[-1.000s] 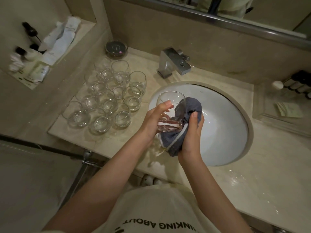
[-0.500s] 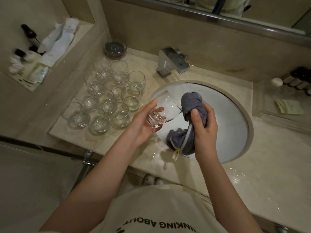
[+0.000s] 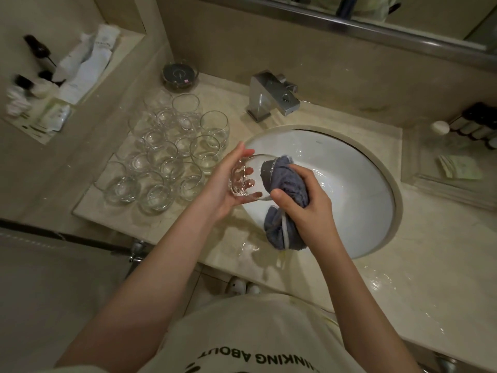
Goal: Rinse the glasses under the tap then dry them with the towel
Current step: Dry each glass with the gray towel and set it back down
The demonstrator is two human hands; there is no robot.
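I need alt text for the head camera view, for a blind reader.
Over a white sink, a left hand holds a clear glass on its side while the right hand pushes a grey towel into it. More glasses stand left.

Grey-blue towel (image 3: 289,184), clear glass (image 3: 251,179), white sink (image 3: 349,184), beige counter (image 3: 403,278).

**Both hands engaged, forearms converging**

Left hand (image 3: 224,184): fingers curled round a glass (image 3: 248,179), thumb on its upper side, fingertips visible through the base. Right hand (image 3: 309,200): clenched on a bunched grey towel (image 3: 282,184), thumb pointing left, towel end pushed into the glass mouth. 2 bare forearms rise from the lower frame, wrists near each other.
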